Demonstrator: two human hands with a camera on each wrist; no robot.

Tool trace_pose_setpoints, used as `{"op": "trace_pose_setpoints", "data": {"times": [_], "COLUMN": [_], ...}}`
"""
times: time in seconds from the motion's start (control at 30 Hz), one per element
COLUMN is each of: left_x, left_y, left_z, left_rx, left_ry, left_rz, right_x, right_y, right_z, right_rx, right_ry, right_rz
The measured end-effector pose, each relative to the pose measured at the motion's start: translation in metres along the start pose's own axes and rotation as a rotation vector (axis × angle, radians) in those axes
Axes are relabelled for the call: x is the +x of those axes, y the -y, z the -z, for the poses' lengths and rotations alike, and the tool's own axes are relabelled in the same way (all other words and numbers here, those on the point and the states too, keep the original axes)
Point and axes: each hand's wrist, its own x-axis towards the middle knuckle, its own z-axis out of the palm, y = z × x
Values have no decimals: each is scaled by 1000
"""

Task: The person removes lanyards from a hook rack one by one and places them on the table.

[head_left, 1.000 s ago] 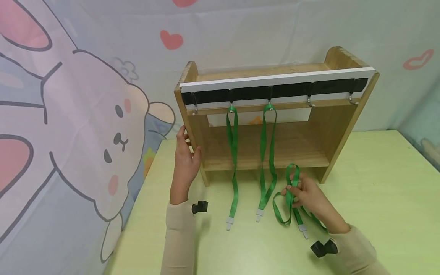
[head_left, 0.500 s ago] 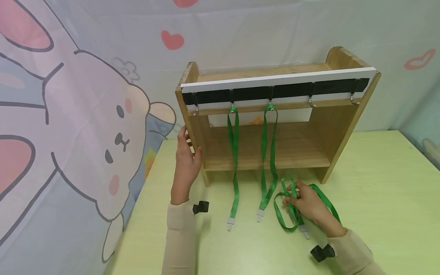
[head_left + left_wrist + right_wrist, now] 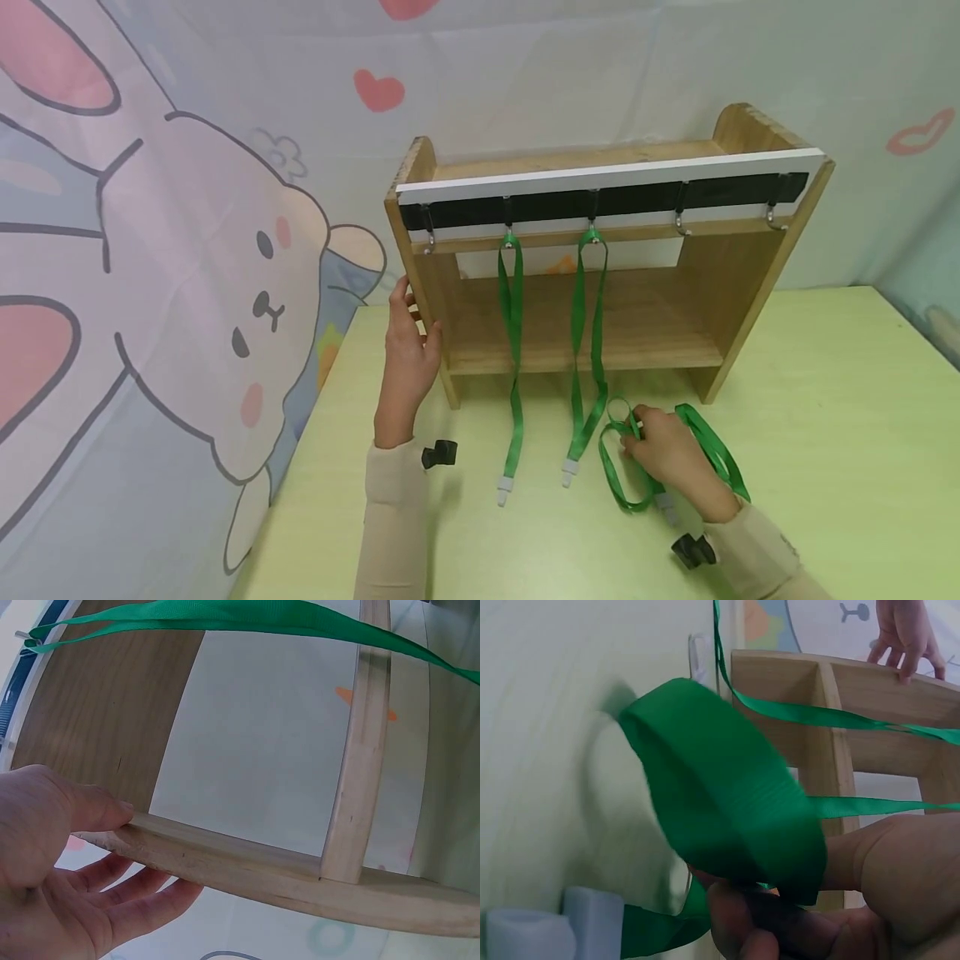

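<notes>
On the pale green table, a wooden rack (image 3: 738,292) carries a row of metal hooks along its front. My left hand (image 3: 408,354) grips the rack's left side panel (image 3: 247,862), with the thumb on the inner face and the fingers outside. A green lanyard (image 3: 720,780) is pinched between the thumb and fingers of my right hand (image 3: 675,454), just above the table in front of the rack's right side. Its grey clip (image 3: 592,926) lies by that hand. Two other green lanyards, a left one (image 3: 514,325) and a middle one (image 3: 597,337), hang from hooks.
The leftmost hook (image 3: 429,242) and the two hooks on the right, one of them the far right hook (image 3: 772,218), bear nothing. Behind the rack hangs a cloth backdrop (image 3: 540,75) with cartoon prints. Table surface (image 3: 825,467) extends to the right.
My right hand has come down and slightly nearer with the lanyard, whose upper loop has sunk and shrunk. Some of its strap now lies to the hand's right. My left hand stays put.
</notes>
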Motion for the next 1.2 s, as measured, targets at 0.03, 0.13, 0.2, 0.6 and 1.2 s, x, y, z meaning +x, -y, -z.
{"op": "trace_pose_setpoints", "data": {"times": [0.03, 0.13, 0.2, 0.6, 1.2], "left_x": [0, 1, 1, 1, 1], "left_y": [0, 1, 1, 3, 3], "left_z": [0, -1, -1, -1, -2], "left_rx": [2, 7, 5, -6, -13], "left_ry": [0, -1, 3, 2, -2], "left_rz": [1, 8, 13, 12, 27], "right_x": [0, -1, -2, -5, -9], "right_y": [0, 1, 1, 3, 21], "right_z": [0, 0, 0, 10, 39], "right_rx": [-11, -33, -43, -123, -116], "right_ry": [5, 13, 9, -16, -142], "right_rz": [-2, -4, -3, 27, 118]}}
